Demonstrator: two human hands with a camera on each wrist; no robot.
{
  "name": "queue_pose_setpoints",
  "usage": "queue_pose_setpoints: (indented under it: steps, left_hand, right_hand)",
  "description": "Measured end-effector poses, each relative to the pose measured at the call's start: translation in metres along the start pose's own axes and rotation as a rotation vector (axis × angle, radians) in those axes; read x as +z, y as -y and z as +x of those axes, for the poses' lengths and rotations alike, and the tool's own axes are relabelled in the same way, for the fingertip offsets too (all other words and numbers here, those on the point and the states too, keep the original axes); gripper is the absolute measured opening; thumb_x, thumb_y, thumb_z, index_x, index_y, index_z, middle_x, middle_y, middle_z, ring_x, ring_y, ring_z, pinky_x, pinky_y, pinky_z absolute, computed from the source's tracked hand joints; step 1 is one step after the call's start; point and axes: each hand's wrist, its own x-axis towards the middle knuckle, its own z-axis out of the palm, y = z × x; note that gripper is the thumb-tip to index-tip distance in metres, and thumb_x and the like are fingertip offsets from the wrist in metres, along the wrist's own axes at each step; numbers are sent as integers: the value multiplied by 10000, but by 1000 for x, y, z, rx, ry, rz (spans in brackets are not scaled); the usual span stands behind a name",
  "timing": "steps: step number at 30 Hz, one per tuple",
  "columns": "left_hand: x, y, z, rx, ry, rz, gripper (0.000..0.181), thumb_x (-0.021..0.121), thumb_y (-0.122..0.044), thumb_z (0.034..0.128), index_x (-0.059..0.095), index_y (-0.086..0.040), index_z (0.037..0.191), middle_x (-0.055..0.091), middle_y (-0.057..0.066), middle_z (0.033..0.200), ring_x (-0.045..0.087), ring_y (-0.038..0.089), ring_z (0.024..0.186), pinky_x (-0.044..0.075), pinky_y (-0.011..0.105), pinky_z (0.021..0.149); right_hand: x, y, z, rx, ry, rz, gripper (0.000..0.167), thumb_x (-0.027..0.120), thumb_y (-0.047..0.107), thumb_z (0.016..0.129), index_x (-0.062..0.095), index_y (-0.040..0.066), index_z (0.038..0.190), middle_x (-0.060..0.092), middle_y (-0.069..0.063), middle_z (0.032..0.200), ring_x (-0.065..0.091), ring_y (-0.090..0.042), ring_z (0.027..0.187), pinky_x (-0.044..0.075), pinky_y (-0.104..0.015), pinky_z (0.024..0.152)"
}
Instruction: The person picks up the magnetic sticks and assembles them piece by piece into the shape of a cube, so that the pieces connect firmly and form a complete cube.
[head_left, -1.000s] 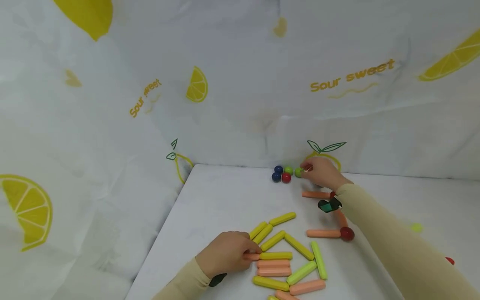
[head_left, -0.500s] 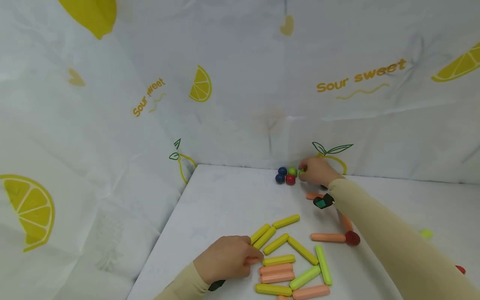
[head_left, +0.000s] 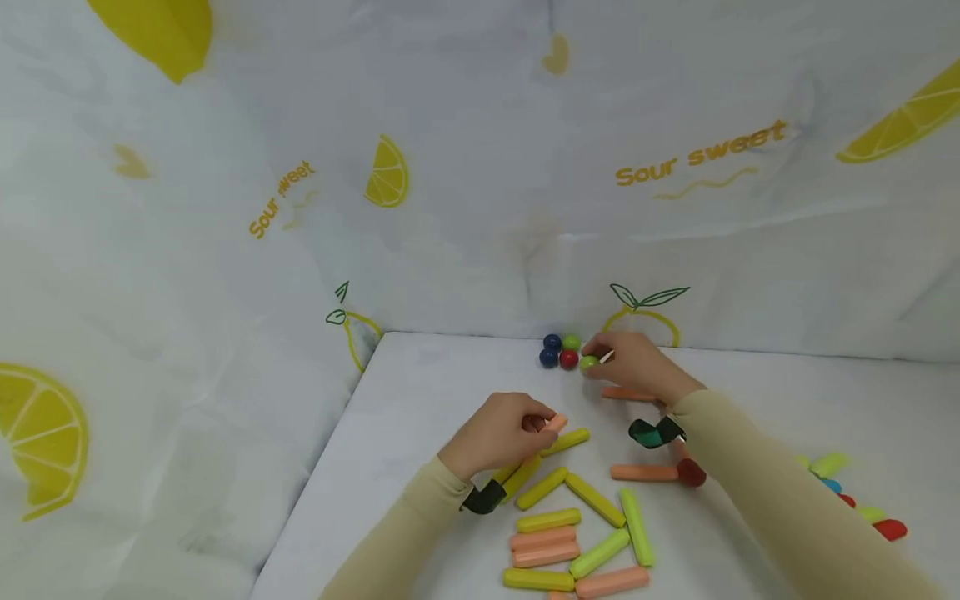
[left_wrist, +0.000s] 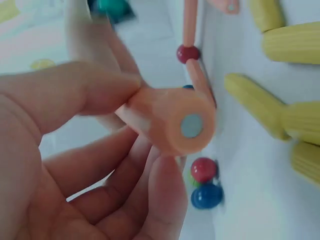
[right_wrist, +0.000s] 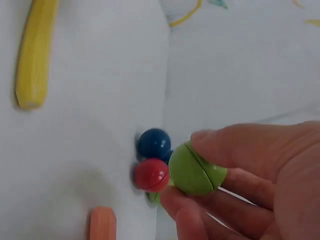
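Note:
My left hand (head_left: pixel 497 433) grips a peach stick (left_wrist: pixel 170 120) above the yellow sticks (head_left: pixel 566 442). In the left wrist view the stick's end shows a pale round disc (left_wrist: pixel 191 125). Farther back, my right hand (head_left: pixel 637 365) pinches a green ball (right_wrist: pixel 192 172) between thumb and fingers. Next to that ball sit a red ball (head_left: pixel 568 359), a second green ball (head_left: pixel 572 342) and two blue balls (head_left: pixel 550 358). Just in front of the right hand lies a bracket of orange sticks (head_left: pixel 643 473), with a red ball (head_left: pixel 691 472) at its corner; the right arm partly covers it.
Yellow, peach and lime sticks (head_left: pixel 636 527) form a loose layout on the white tabletop (head_left: pixel 435 383) near the front. Several red, lime and blue pieces (head_left: pixel 890 530) lie at the right, beyond the right forearm. A white lemon-print cloth (head_left: pixel 480 208) rises behind the table.
My left hand has lifted the peach stick from beside the front sticks and carried it forward and right. The right hand has brought the green ball slightly toward me.

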Motion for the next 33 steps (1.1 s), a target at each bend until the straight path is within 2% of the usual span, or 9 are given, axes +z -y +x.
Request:
queue_pose_setpoints:
  steps: [3,5,9,15,22,24,29,31,33]
  left_hand:
    - [3,-2,17,-32,-5,-68,236,748,-265,1011,817,-137,1197,663,-73,705,574,43,589,489,190,609]
    - [4,-1,21,-45,5,-83,221,741,-271,1018,816,-142,1180,639,-54,651,569,65,558,480,198,592]
    - [6,-1,24,-41,12,-66,207,758,-278,1010,826,-156,1162,672,-89,755,592,66,616,508,213,586]
    - [10,-7,25,57,3,17,164,778,-291,994,837,-183,1103,688,-103,879,558,27,744,492,187,638]
    - [16,-15,27,150,8,44,186,786,-313,1002,845,-197,1134,697,-110,931,571,10,771,508,169,679]
    - [18,-16,29,151,15,38,170,800,-269,988,838,-196,1136,710,-113,955,577,4,791,516,166,705]
    - [23,-19,37,147,79,-10,175,796,-260,992,796,-192,1154,731,-129,987,607,-19,837,543,161,776]
    - [21,-19,46,142,103,-32,210,791,-312,1000,784,-193,1173,737,-132,993,631,-14,855,557,170,796]
    - [13,-16,60,130,92,-32,248,771,-358,1013,783,-192,1198,743,-130,1016,651,6,887,565,191,818]
  right_hand:
    - [4,6,-28,-6,2,89,381,780,363,996,741,137,1300,755,-70,1238,707,-245,1109,600,-462,946]
    - [10,11,-42,-3,7,143,375,779,400,996,746,177,1295,761,-31,1231,712,-209,1105,606,-444,935]
    - [18,16,-61,6,2,218,404,770,418,1002,739,170,1318,761,-21,1244,717,-190,1099,609,-450,937]
    - [25,14,-83,5,-37,250,376,764,408,1011,732,185,1313,747,-33,1277,710,-191,1083,611,-421,928]
    - [32,6,-100,-44,-43,353,265,805,288,988,753,125,1191,535,-231,1596,713,-178,943,584,-252,872]
    - [34,4,-103,-56,-42,372,204,809,257,982,753,126,1129,577,-232,1550,709,-168,878,573,-225,827]
    - [33,1,-109,-32,-51,348,123,822,266,969,757,177,1023,748,-82,1197,650,-166,915,527,-256,832]
    - [31,0,-111,-7,-63,320,128,821,299,969,759,197,1014,748,-39,1141,619,-188,956,507,-300,852]
    - [27,-1,-112,25,-85,281,141,818,338,969,763,219,1019,731,-26,1142,582,-207,960,470,-337,845]
